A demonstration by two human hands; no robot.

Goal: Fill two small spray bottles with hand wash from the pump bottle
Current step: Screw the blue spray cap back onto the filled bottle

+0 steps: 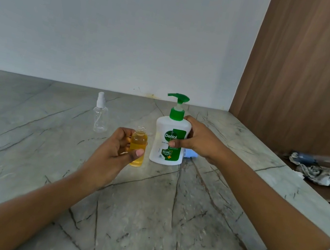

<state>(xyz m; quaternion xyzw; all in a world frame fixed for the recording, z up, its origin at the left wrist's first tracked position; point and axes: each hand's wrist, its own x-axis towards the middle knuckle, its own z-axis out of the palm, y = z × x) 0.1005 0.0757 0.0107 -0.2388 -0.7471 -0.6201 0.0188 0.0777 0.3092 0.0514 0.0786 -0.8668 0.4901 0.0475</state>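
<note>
One marble counter [145, 219]: left hand [112, 151] grips filled spray bottle [138, 142], right hand [198, 143] pump bottle [165, 125].

Noted: pump bottle [167, 146] of smooth white plastic, slight gloss, with a green plastic pump head [178, 98]. The small bottle [138, 142] is clear smooth plastic (amber liquid shows through). The spray bottle [100, 118]: clear glossy plastic, white plastic cap. The table [146, 208]: veined stone-look slab, smooth, low sheen. The side panel [308, 72]: wood grain, matt. The crumpled cloth [324, 175]: printed fabric. The wall [110, 29]: matt paint.
</note>
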